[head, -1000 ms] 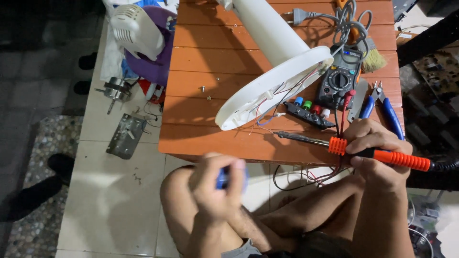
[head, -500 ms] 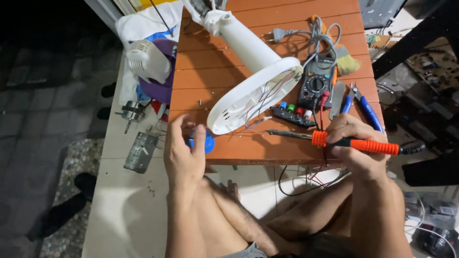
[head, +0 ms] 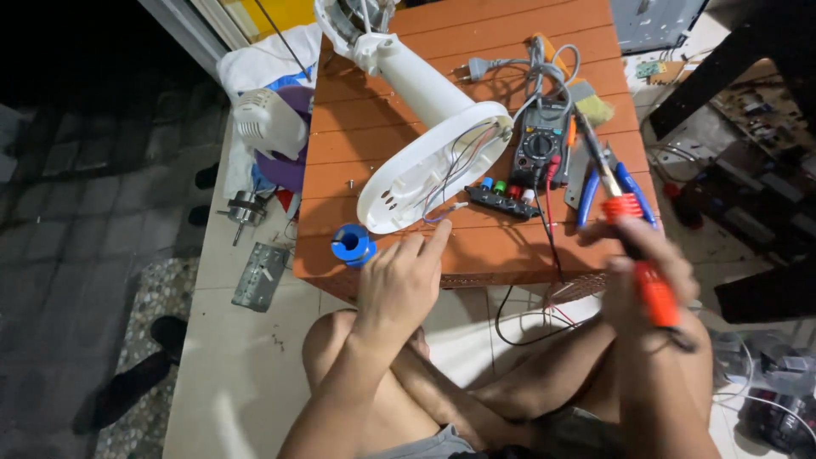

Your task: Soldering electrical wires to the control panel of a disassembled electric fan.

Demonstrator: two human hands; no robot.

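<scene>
Head view shows us the orange table [head: 382,144], its near edge just beyond our knees, with bare wood left of the white fan base [head: 429,166]. Since half a second ago, our left hand [head: 399,285] has released the blue spool [head: 351,244], now near that edge, and reaches half-open toward the base's wires. Our right hand [head: 650,276] grips the orange soldering iron [head: 633,246], raised right of the base.

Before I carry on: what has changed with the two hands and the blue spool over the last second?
The left hand has let go of the blue spool, which now sits on the orange table, and reaches for the wires at the white fan base. The right hand has lifted the orange-handled soldering iron, tip up. Fan base, multimeter and blue pliers stayed put.
</scene>
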